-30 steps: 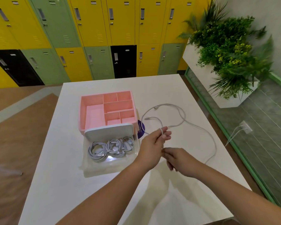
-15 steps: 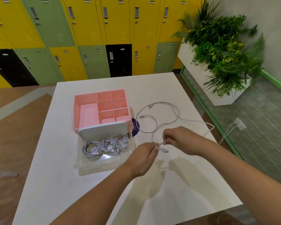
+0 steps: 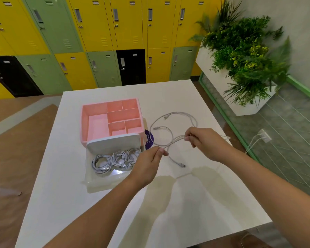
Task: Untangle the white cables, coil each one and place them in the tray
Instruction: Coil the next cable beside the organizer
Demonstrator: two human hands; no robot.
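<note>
The loose white cable (image 3: 175, 140) lies in crossing loops on the table (image 3: 186, 203), between its middle and its right edge, with one strand reaching toward that edge. The left hand (image 3: 149, 163) pinches the cable between thumb and fingertips, just beside the tray (image 3: 104, 180). The right hand (image 3: 207, 143) pinches several strands further along, fingers curled round them. A free plug (image 3: 182, 165) sits on the table just below the stretch between the hands. The clear tray sits toward the left edge of the table and holds the coiled cables (image 3: 115, 159). Its far end meets a pink organiser (image 3: 83, 122), and a white lid (image 3: 115, 142) lies across that end. Caution: pulling the hands apart while the loops cross would likely draw them into a tight knot. The free plug may catch in a loop as the cable is drawn through. The strand near the right edge may slide off and drag the rest after it. Markings: a purple sticker (image 3: 149, 139) beside the organiser carries white lettering, too small to read. No brand shows on the cable or the tray.
</note>
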